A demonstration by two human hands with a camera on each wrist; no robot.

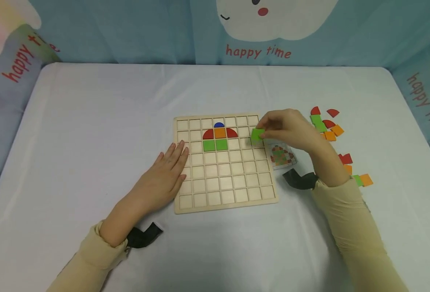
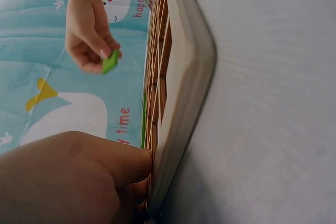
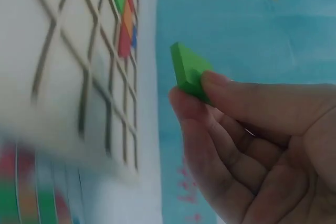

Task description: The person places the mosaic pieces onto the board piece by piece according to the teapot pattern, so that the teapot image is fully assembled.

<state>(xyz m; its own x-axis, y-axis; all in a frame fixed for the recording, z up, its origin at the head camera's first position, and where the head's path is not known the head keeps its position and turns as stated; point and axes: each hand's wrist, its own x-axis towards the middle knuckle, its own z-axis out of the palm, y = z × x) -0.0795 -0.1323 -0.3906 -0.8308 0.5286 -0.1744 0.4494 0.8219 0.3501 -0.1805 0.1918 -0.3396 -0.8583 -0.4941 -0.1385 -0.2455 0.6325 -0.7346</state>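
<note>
A wooden grid board lies on the table. Near its top sit a blue half-round piece, an orange square flanked by a red quarter-round piece on each side, and two green squares below. My right hand pinches a green square tile between thumb and fingertips, above the board's upper right side; the right wrist view shows this tile raised off the board. My left hand rests with extended fingers at the board's left edge.
Partly under my right hand lies a printed pattern card, beside the board. Loose red, green and orange pieces are scattered to the right, with several more near the right forearm. A blue printed curtain stands behind the table.
</note>
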